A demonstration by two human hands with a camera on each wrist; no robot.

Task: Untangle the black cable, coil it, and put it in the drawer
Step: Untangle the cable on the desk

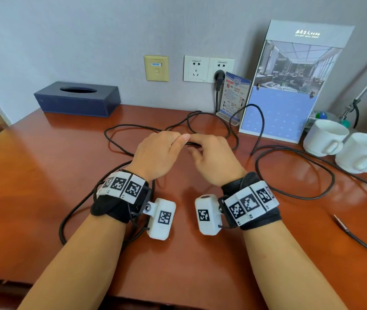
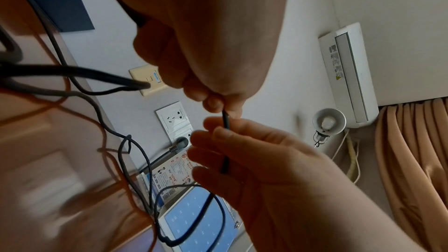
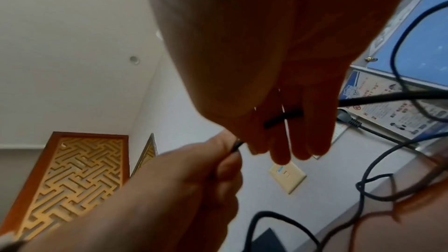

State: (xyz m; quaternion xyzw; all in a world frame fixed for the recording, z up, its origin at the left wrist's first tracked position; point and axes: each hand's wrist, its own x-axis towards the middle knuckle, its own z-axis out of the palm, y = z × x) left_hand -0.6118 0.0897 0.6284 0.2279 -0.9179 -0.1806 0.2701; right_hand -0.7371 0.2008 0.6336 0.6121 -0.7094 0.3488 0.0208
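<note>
The black cable lies in loose crossing loops over the red-brown desk. Both hands meet above the middle of the desk. My left hand pinches a strand between thumb and forefinger; the left wrist view shows that pinch on the cable. Just to the right, my right hand holds the same strand, which runs across its curled fingers. A short taut piece spans the two hands. One end with a metal plug lies at the desk's right. No drawer is in view.
A dark blue tissue box sits at the back left. A standing brochure and a small card lean on the wall. Two white cups stand at the right. A plug sits in the wall socket.
</note>
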